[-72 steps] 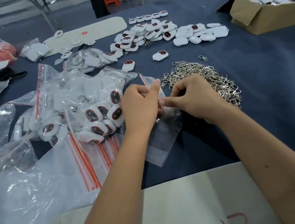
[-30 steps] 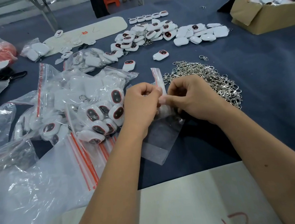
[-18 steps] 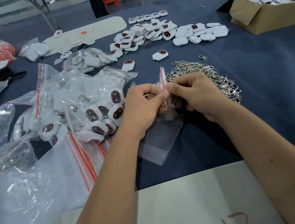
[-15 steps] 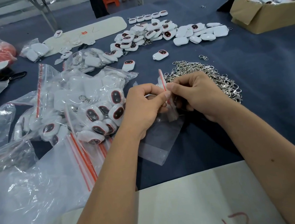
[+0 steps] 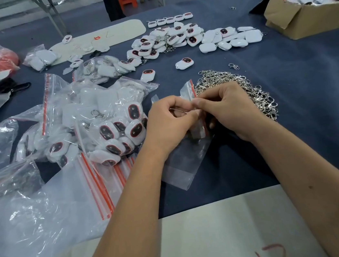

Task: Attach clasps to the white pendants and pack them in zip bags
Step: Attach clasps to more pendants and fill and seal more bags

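Note:
Both hands meet at the red-striped mouth of a small clear zip bag [image 5: 184, 165] that lies on the blue cloth. My left hand [image 5: 167, 122] pinches one side of the opening and my right hand [image 5: 228, 108] pinches the other, thumbs nearly touching. What is between the fingers is hidden. A heap of silver clasps [image 5: 251, 90] lies just behind my right hand. Loose white pendants [image 5: 181, 38] with dark red-rimmed windows are spread at the back, and two single pendants [image 5: 184, 63] lie nearer.
Filled zip bags of pendants [image 5: 108, 125] and empty clear bags [image 5: 26, 220] pile up at the left. A cardboard box [image 5: 300, 18] with more pendants stands at the back right. A white sheet [image 5: 220, 235] covers the near edge.
The bag's red-striped top has been lifted upright between the hands, and both hands now pinch its mouth closer together.

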### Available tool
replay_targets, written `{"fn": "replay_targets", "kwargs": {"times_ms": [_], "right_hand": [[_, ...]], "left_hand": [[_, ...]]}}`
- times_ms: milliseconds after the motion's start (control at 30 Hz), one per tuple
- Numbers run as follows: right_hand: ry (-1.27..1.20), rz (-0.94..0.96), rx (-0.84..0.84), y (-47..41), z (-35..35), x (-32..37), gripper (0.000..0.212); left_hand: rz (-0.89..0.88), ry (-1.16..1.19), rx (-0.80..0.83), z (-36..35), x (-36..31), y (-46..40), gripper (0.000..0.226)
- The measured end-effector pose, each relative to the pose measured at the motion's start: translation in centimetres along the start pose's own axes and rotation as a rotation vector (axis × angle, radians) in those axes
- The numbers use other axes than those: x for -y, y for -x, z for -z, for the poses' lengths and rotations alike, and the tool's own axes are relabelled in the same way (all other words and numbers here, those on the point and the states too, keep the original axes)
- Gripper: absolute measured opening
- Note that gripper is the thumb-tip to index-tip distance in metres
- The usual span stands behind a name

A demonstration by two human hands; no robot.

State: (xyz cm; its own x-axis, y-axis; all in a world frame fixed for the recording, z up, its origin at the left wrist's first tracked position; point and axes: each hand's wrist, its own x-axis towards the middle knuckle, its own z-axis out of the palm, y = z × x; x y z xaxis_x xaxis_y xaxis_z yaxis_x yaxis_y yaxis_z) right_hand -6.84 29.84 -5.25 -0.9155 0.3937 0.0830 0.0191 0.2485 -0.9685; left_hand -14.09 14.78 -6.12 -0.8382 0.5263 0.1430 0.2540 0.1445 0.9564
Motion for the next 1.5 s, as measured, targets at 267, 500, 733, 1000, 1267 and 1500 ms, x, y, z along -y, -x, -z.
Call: {"fn": "replay_targets", "kwargs": {"times_ms": [267, 500, 733, 1000, 1267, 1500], "right_hand": [[-0.053, -0.049, 0.006, 0.0, 0.2, 0.0, 0.019], [-0.100, -0.062, 0.017, -0.1, 0.0, -0.1, 0.035], [-0.163, -0.010, 0.049, -0.2, 0.2, -0.1, 0.036], [0.142, 0.063, -0.193, 0.0, 0.2, -0.1, 0.033], [0.107, -0.021, -0.121, 0.0, -1.3, 0.5, 0.024], [0.006, 0.005, 0.015, 0.3, -0.3, 0.3, 0.040]], "left_hand": [[0.030, 0.031, 0.002, -0.1, -0.1, 0.0, 0.041], [0.020, 0.002, 0.047, -0.1, -0.2, 0.1, 0.029], [0.103, 0.129, 0.050, 0.1, -0.3, 0.0, 0.012], [0.140, 0.160, -0.145, -0.3, -0.8, 0.1, 0.020], [-0.062, -0.034, -0.308, -0.9, -1.1, 0.3, 0.019], [-0.093, -0.222, -0.250, -1.3, -1.0, 0.2, 0.024]]}}
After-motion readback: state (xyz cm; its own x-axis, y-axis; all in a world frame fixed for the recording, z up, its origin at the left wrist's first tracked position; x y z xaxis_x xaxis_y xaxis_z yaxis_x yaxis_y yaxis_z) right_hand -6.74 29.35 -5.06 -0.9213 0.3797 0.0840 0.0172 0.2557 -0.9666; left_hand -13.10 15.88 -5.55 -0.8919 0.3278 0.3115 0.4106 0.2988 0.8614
